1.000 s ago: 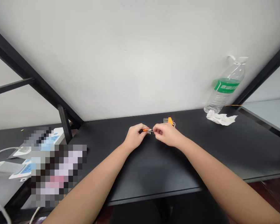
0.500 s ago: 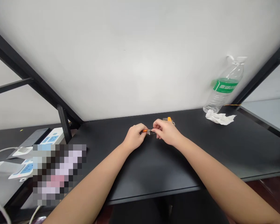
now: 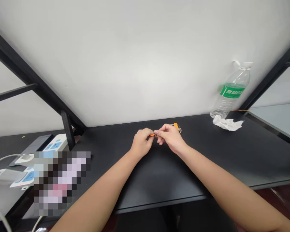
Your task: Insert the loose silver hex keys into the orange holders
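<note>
My left hand [image 3: 142, 141] is closed in a pinch around a small orange hex key holder [image 3: 152, 135], most of it hidden by the fingers. Thumb and fingertips of my right hand [image 3: 170, 137] meet at its right end, pinching a short metal hex key [image 3: 156, 136] of which only a bit shows. Both hands are just above the black table, fingertips almost touching. Behind the right hand lies a second orange holder [image 3: 176, 125] with several bent metal hex keys, partly covered by that hand.
A clear bottle with a green label [image 3: 232, 91] leans near the wall at the back right, a crumpled tissue [image 3: 228, 123] in front of it. To the left are white power strips [image 3: 55, 145] with cables and a blurred-out patch. Black frame bars [image 3: 67, 129] rise on both sides.
My right hand has closed in toward the left one, its fingertips now over the holder's end. Fewer metal keys show between the hands. The view has shifted slightly.
</note>
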Tool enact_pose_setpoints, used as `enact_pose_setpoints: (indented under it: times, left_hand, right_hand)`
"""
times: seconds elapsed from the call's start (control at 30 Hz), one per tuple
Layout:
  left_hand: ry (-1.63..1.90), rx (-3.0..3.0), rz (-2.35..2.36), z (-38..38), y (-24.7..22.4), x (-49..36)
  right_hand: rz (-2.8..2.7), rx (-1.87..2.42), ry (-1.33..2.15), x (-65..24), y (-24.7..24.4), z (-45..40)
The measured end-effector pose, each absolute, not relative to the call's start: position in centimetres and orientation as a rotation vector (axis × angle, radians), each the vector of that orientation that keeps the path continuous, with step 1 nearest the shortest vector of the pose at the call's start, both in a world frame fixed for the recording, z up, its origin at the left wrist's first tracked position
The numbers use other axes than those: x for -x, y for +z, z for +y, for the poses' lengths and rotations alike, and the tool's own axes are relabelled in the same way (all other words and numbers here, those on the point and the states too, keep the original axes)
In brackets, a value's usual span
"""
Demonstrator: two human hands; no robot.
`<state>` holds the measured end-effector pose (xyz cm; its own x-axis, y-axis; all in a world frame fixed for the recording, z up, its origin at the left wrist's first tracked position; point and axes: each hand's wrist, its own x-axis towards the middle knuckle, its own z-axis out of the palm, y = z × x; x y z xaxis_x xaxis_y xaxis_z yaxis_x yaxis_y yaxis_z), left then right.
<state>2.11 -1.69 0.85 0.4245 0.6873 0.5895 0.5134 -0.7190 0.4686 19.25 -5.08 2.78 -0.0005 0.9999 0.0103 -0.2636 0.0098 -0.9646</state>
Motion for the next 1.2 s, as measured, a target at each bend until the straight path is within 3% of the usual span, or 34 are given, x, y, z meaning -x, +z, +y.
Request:
enact_pose_setpoints:
  times: [0.33,0.4,0.53,0.6,0.9,1.2]
  left_hand:
    - [1.209,-2.2,1.224,-0.7,0.5,-1.0]
    - [1.21,-2.175,1.242,-0.4,0.4,-0.8]
    - [1.173,-2.151,1.226,-0.1,0.1,-0.8]
    - [1.139,-2.15,1.193,-0.1,0.0,-0.9]
    - [1.126,-2.187,1.062,-0.4,0.0,-1.1]
    - [1.117,-2.208,0.983,-0.6,0.1,-1.2]
  right_hand:
    - [-1.382,1.025,1.465,-18.4,1.9,-6.6]
    - [-1.557,1.145,1.283,-19.5,1.8,-6.2]
    - [-2.016,1.512,0.525,-23.1,1.6,-4.7]
    - [-2.159,1.597,0.384,-24.3,1.7,-4.1]
    - [-2.393,1.817,0.285,-22.4,2.4,-5.3]
    - [-2.115,1.257,0.589,-22.0,2.7,-5.8]
